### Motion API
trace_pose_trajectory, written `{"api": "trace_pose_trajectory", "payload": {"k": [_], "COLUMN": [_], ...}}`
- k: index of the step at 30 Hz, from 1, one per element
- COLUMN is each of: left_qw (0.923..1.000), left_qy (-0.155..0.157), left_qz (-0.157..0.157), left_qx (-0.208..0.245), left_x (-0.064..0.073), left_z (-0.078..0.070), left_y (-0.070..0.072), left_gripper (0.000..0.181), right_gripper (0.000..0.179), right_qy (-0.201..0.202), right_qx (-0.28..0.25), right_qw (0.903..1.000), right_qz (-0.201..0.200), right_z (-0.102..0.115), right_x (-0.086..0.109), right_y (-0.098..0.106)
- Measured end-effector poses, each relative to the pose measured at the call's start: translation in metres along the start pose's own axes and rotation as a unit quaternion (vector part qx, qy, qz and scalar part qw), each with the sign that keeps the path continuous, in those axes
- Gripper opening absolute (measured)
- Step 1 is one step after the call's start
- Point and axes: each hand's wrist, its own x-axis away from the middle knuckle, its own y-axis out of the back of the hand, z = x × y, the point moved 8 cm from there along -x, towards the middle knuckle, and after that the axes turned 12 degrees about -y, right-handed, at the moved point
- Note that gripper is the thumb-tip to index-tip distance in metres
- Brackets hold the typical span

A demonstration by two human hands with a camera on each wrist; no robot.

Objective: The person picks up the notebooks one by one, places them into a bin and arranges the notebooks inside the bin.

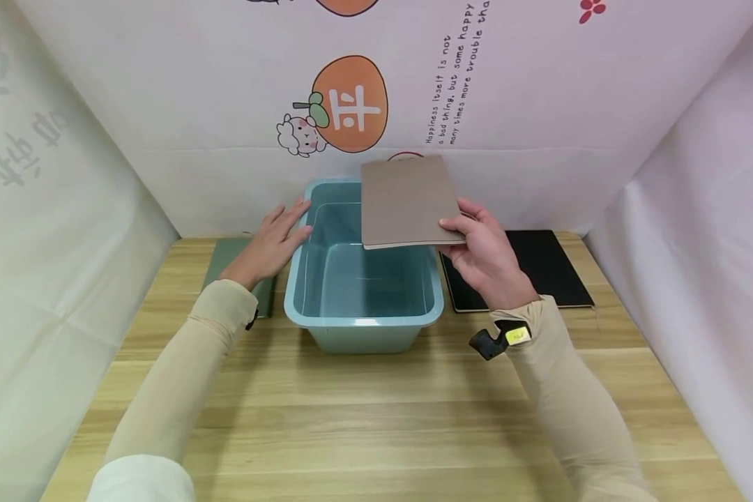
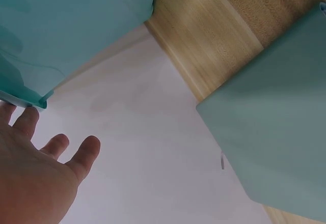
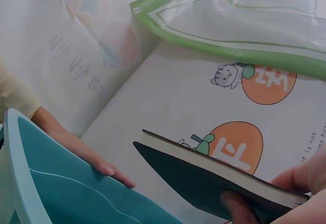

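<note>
I have the right hand [image 1: 486,261] pinching the brown notebook [image 1: 408,202] near its closest right corner, above the blue tub [image 1: 364,339]; the left hand [image 1: 268,245] touches the left rim [image 1: 293,279], fingers extended; I'd brace lightly there and tilt the notebook clear of the sides.

I'm in a sheet-lined booth: pale wood-grain counter [image 1: 351,418] below my right grip [image 1: 486,259], white sheet [image 1: 213,90] printed with round orange fruit [image 1: 354,104] beyond it, creased white sheeting [image 1: 696,209] to both sides.
</note>
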Motion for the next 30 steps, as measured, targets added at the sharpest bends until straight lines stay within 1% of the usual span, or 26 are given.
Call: {"api": "trace_pose_trajectory", "payload": {"k": [6, 11, 16, 19, 25, 30], "left_qw": [1.0, 1.0, 1.0, 1.0, 1.0, 1.0], "left_qy": [-0.003, -0.001, -0.001, -0.002, 0.0, 0.005], "left_qz": [-0.003, 0.0, 0.0, 0.0, -0.003, 0.003], "left_qx": [0.0, -0.002, -0.002, -0.001, -0.003, -0.002], "left_x": [0.001, 0.0, 0.001, 0.001, 0.001, 0.001], "left_z": [0.0, 0.0, -0.002, -0.002, -0.002, -0.002], "left_y": [0.002, 0.002, 0.002, 0.002, 0.002, 0.0], "left_gripper": [0.065, 0.065, 0.066, 0.066, 0.065, 0.065], "right_gripper": [0.054, 0.061, 0.055, 0.053, 0.052, 0.048], "right_qy": [-0.005, -0.003, -0.005, -0.014, -0.033, -0.04], "right_qx": [0.008, 0.01, 0.009, 0.011, -0.004, -0.008], "right_qw": [1.0, 0.9998, 0.9997, 0.9995, 0.9988, 0.9982], "right_qz": [-0.002, -0.018, -0.022, -0.027, -0.036, -0.045], "right_z": [-0.007, -0.012, -0.016, -0.019, -0.024, -0.028], "right_x": [-0.007, -0.013, -0.02, -0.023, -0.029, -0.033], "right_y": [-0.013, -0.02, -0.025, -0.027, -0.032, -0.033]}}
